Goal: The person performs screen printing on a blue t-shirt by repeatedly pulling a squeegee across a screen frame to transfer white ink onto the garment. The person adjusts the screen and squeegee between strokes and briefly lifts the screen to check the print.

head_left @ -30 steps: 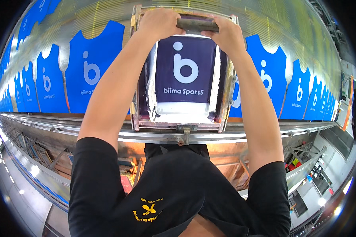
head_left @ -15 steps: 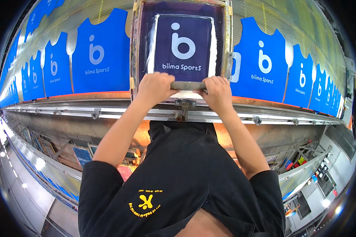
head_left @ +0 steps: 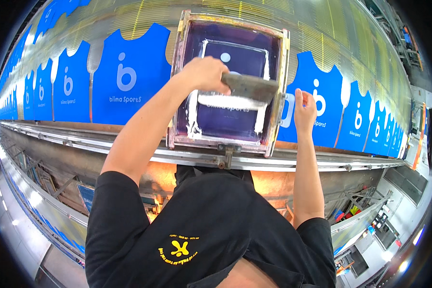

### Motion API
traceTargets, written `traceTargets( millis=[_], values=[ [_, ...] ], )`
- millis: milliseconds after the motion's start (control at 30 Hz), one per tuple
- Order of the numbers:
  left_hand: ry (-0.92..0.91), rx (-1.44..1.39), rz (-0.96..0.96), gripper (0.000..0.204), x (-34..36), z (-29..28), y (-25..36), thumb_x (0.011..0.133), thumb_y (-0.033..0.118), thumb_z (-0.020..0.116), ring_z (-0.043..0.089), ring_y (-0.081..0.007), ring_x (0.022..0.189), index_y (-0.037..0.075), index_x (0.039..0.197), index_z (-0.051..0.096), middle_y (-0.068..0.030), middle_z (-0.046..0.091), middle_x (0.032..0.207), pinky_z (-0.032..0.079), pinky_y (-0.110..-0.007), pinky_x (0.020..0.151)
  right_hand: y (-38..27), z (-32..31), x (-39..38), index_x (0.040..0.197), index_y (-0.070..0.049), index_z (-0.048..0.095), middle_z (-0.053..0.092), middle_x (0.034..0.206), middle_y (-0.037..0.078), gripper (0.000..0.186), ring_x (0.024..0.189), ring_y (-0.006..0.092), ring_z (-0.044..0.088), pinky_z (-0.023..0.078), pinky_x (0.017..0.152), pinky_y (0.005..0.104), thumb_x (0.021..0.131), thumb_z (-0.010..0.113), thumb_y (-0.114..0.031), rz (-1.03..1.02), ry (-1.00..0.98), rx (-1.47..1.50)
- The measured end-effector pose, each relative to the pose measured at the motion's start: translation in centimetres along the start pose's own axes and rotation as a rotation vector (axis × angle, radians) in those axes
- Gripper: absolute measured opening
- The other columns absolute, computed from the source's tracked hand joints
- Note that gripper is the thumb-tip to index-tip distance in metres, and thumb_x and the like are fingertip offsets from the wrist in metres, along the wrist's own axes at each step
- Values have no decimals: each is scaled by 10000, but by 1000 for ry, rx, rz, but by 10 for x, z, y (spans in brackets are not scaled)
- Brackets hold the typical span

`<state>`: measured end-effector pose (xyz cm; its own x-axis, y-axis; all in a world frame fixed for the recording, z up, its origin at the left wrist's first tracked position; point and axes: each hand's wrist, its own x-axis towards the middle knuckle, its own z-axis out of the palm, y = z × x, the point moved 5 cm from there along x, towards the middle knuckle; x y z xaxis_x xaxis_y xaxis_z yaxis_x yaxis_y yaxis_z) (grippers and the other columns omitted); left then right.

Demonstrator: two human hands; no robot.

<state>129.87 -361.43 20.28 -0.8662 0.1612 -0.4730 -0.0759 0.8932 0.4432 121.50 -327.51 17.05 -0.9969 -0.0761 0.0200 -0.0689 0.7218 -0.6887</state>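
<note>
My left hand [head_left: 212,76] grips a grey squeegee [head_left: 254,89] over the middle of a wooden-edged screen frame [head_left: 177,55]. Below the blade a band of white ink crosses the dark mesh [head_left: 221,125], partly covering a printed logo; more white ink lines both sides. My right hand [head_left: 305,108] is off the squeegee, just right of the frame, fingers loosely curled with nothing seen in them, over a blue bib piece [head_left: 317,134] with a white print.
Rows of printed blue bib pieces [head_left: 120,105] lie on the long yellowish table [head_left: 235,7] to both sides. A metal rail [head_left: 293,162] with a clamp [head_left: 225,153] runs along its near edge. Racks and shelves [head_left: 360,201] stand behind and below me.
The squeegee went from the frame's far end down to its near end, and is now back up at the middle. My right hand has let go of it and moved rightward.
</note>
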Motion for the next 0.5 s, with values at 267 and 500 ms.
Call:
traceTargets(
  millis=[267, 500],
  values=[
    [285, 180, 98, 429, 86, -66, -39, 865, 478, 789, 745, -336, 1019, 124, 1106, 778, -98, 788, 1043, 584, -485, 879, 42, 44, -7, 1236, -12, 713, 641, 792, 16, 395, 632, 94, 566, 450, 558, 290, 1036, 735, -353, 519, -355, 328],
    [463, 40, 115, 308, 44, -25, -35, 860, 404, 812, 735, -321, 987, 194, 1083, 785, -55, 769, 987, 575, -490, 865, 2, 22, -4, 1258, -23, 698, 521, 693, -51, 395, 522, 47, 429, 321, 453, 261, 1037, 734, -348, 538, -267, 397]
  ],
)
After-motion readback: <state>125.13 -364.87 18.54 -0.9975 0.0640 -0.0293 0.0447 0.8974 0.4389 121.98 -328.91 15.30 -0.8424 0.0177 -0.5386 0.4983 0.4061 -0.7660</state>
